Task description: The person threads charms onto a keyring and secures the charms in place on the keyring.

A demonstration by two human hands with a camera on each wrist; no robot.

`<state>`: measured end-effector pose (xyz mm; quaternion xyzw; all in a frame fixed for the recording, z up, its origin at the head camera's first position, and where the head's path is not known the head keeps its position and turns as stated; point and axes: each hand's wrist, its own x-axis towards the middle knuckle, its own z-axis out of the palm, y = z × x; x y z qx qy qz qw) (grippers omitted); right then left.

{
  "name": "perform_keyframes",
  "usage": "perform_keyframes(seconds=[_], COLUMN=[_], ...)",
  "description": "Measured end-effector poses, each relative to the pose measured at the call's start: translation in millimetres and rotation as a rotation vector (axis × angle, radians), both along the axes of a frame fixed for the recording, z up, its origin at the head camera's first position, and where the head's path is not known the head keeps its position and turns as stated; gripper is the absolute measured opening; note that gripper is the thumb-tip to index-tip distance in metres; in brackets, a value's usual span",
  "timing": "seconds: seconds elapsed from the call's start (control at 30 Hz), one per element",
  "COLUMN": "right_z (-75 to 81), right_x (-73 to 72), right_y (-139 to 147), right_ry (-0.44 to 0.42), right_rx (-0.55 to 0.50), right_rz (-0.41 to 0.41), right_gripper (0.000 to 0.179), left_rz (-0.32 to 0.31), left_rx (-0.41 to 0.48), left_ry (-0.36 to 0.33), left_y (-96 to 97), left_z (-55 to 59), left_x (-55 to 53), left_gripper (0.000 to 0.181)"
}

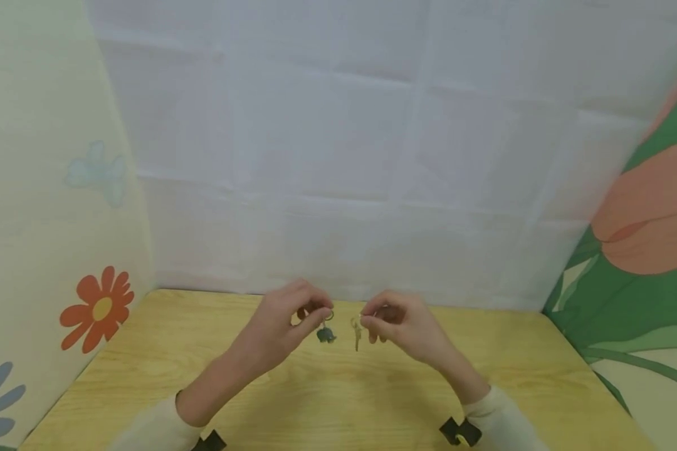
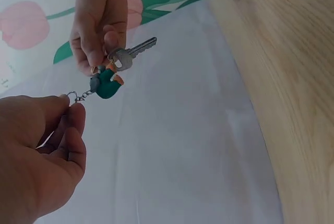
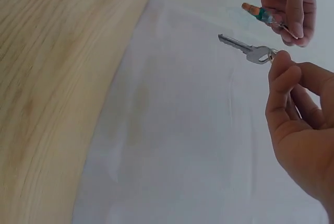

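Note:
My left hand (image 1: 282, 322) pinches the metal ring of a keychain (image 2: 72, 95) between thumb and forefinger. From it, on a short chain, hangs a small dark green figure (image 1: 325, 336) with orange parts. Level with it to the right, my right hand (image 1: 409, 326) pinches a small ring (image 3: 272, 55) that carries a silver key (image 3: 237, 45). The key (image 1: 357, 336) dangles blade down just beside the figure, with a narrow gap between them in the head view. Both hands are held over the wooden table, and the right fingertips partly hide the key's ring.
The light wooden table (image 1: 338, 407) meets a creased white sheet (image 1: 338, 156) at its back edge. Flower-printed panels stand on the left (image 1: 45, 207) and the right (image 1: 643, 300). Black wrist mounts (image 1: 460, 432) sit at the cream sleeves (image 1: 502, 419).

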<state>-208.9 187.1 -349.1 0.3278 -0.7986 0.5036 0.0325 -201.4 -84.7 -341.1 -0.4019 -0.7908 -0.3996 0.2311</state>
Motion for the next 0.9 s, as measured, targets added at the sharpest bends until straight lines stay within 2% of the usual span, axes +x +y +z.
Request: perform_keyframes(seconds=[0.2, 0.37, 0.63, 0.9], right_z=[0.2, 5.3, 14.0, 13.0], right_x=[11.9, 22.1, 30.7, 32.4], right_y=[-10, -16, -18, -18], right_ry=[-0.081, -0.098, -0.082, -0.060], right_rx=[-0.085, -0.132, -0.153, -0.184], right_rz=[0.036, 0.088, 0.178, 0.229], right_gripper=[0.012, 0.012, 0.010, 0.010], left_rz=[-0.044, -0.043, -0.061, -0.121], left_rx=[0.022, 0.033, 0.065, 0.123], left_ry=[-0.089, -0.095, -0.040, 0.053], left_y=[6.3, 7.6, 10.1, 14.3], left_z=[0.5, 1.9, 4.3, 4.4], left_x=[6.4, 10.5, 16.3, 18.8], left_gripper=[0.010, 0.008, 0.008, 0.010])
